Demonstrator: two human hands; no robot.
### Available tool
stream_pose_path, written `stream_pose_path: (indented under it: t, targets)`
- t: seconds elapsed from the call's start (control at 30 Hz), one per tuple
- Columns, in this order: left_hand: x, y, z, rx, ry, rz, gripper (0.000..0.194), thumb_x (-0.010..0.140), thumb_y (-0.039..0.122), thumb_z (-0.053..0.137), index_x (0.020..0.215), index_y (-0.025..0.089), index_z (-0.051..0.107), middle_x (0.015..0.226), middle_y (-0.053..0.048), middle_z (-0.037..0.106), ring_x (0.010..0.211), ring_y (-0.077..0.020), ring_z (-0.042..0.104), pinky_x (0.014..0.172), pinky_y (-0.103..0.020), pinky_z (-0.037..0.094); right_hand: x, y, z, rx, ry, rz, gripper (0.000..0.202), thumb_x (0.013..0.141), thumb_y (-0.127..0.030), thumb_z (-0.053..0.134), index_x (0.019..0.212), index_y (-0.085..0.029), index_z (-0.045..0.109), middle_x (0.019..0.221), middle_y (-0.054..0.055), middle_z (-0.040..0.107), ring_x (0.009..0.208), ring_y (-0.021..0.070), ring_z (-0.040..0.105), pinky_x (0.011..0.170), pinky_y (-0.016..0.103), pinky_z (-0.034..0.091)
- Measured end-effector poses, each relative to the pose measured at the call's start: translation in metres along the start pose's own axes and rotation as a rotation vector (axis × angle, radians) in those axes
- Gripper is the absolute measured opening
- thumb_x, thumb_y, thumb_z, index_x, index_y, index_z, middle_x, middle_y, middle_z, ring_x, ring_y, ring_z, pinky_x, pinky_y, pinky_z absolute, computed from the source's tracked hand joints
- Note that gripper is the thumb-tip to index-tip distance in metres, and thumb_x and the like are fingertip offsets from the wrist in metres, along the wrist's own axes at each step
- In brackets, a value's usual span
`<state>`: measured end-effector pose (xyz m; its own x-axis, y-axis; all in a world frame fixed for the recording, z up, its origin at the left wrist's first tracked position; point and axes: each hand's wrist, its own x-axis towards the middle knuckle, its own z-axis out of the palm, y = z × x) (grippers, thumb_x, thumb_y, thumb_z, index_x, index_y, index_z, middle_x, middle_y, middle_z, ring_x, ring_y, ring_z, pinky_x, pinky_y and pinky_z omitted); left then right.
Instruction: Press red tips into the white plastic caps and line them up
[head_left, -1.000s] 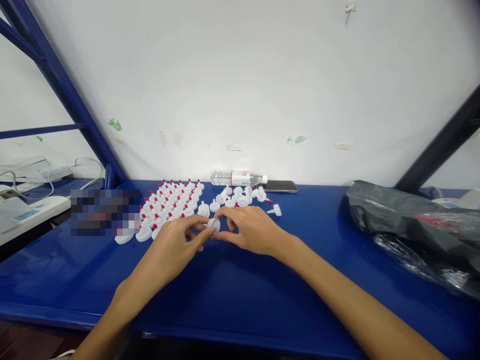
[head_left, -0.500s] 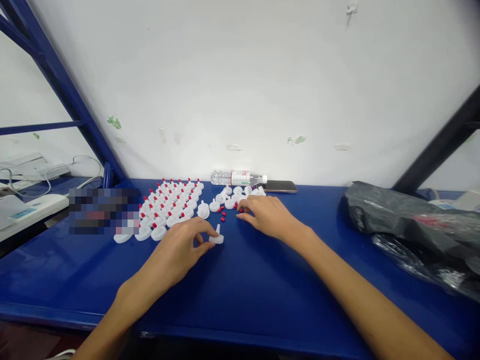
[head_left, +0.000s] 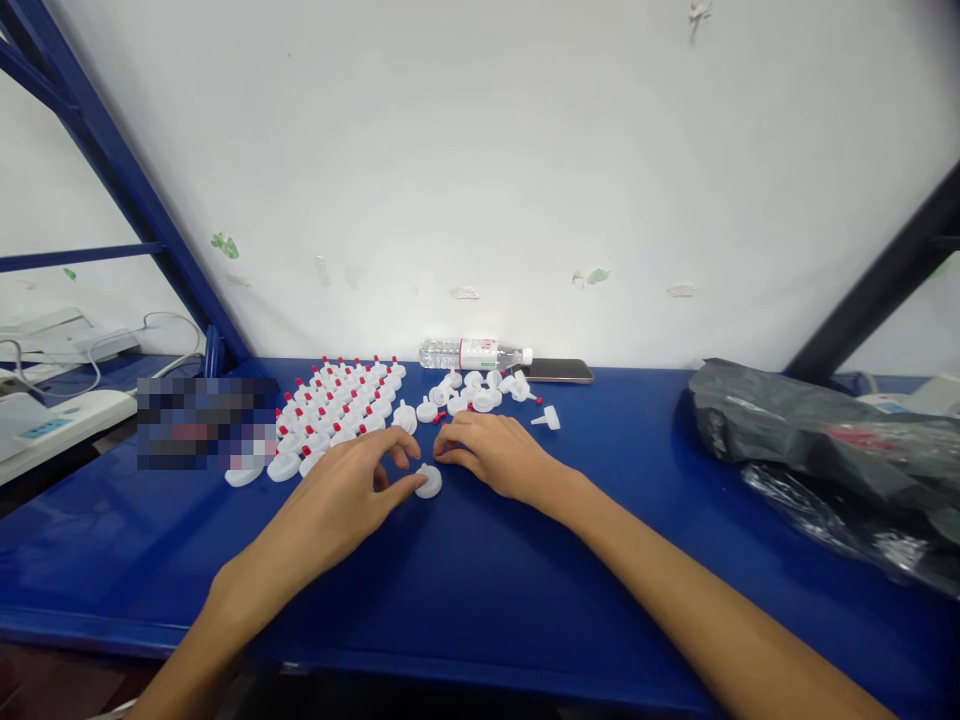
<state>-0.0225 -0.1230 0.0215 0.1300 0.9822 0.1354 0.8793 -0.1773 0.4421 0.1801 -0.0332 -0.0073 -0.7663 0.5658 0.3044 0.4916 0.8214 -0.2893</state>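
Observation:
A white nozzle cap (head_left: 428,482) rests on the blue table (head_left: 480,590), tilted toward me. The thumb of my left hand (head_left: 360,475) touches its left side, with the fingers apart from the thumb. Just right of the cap, my right hand (head_left: 495,455) has thumb and fingertips pinched together; what they hold, if anything, is hidden. Rows of white caps with red tips (head_left: 345,395) stand at the left. Behind my right hand lie loose white caps (head_left: 484,400) and small red tips (head_left: 439,417). One white cap (head_left: 550,418) lies on its side to the right.
A clear plastic bottle (head_left: 476,354) and a dark phone (head_left: 559,371) lie along the wall. Dark grey plastic bags (head_left: 817,430) cover the right side. A white power strip (head_left: 82,415) sits at the far left, near blue frame posts (head_left: 150,190).
My right hand has moved left and toward me from the loose parts to the cap. The cap has tilted toward me, and my left index finger has lifted off it.

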Motion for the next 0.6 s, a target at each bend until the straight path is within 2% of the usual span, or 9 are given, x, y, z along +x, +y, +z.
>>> stream_pose_path:
  t: [0.1, 0.23, 0.4, 0.6]
  targets:
    - [0.003, -0.002, 0.007, -0.016, -0.036, 0.018, 0.027, 0.09, 0.046, 0.063, 0.11, 0.029, 0.068, 0.101, 0.002, 0.071, 0.074, -0.016, 0.065, 0.07, -0.029, 0.047, 0.0, 0.0, 0.0, 0.006, 0.009, 0.003, 0.008, 0.099, -0.026, 0.061, 0.102, -0.023, 0.067, 0.102, 0.001, 0.068, 0.089, 0.0147, 0.063, 0.068, 0.024, 0.035]
    - [0.004, -0.003, 0.01, -0.033, -0.046, 0.042, 0.021, 0.093, 0.043, 0.059, 0.099, 0.027, 0.071, 0.096, 0.002, 0.072, 0.079, -0.0172, 0.066, 0.071, -0.029, 0.046, 0.0, 0.001, -0.002, 0.01, 0.04, 0.008, 0.011, 0.1, -0.028, 0.058, 0.104, -0.022, 0.066, 0.102, 0.002, 0.069, 0.089, 0.0155, 0.063, 0.069, 0.025, 0.035]
    - [0.004, -0.006, 0.01, -0.055, -0.065, 0.046, 0.02, 0.093, 0.044, 0.057, 0.096, 0.027, 0.069, 0.092, 0.003, 0.072, 0.077, -0.0164, 0.064, 0.069, -0.028, 0.045, -0.001, 0.001, -0.006, 0.128, 0.111, 0.008, 0.017, 0.102, -0.033, 0.056, 0.1, -0.02, 0.067, 0.096, 0.002, 0.069, 0.087, 0.0156, 0.062, 0.076, 0.026, 0.039]
    - [0.003, -0.011, 0.016, -0.034, -0.065, 0.003, 0.032, 0.094, 0.052, 0.055, 0.111, 0.027, 0.064, 0.084, 0.002, 0.067, 0.071, -0.0177, 0.061, 0.064, -0.029, 0.041, -0.001, -0.006, -0.008, 0.163, 0.136, -0.072, 0.021, 0.103, -0.033, 0.054, 0.096, -0.02, 0.068, 0.095, 0.002, 0.068, 0.086, 0.0142, 0.06, 0.077, 0.026, 0.039]
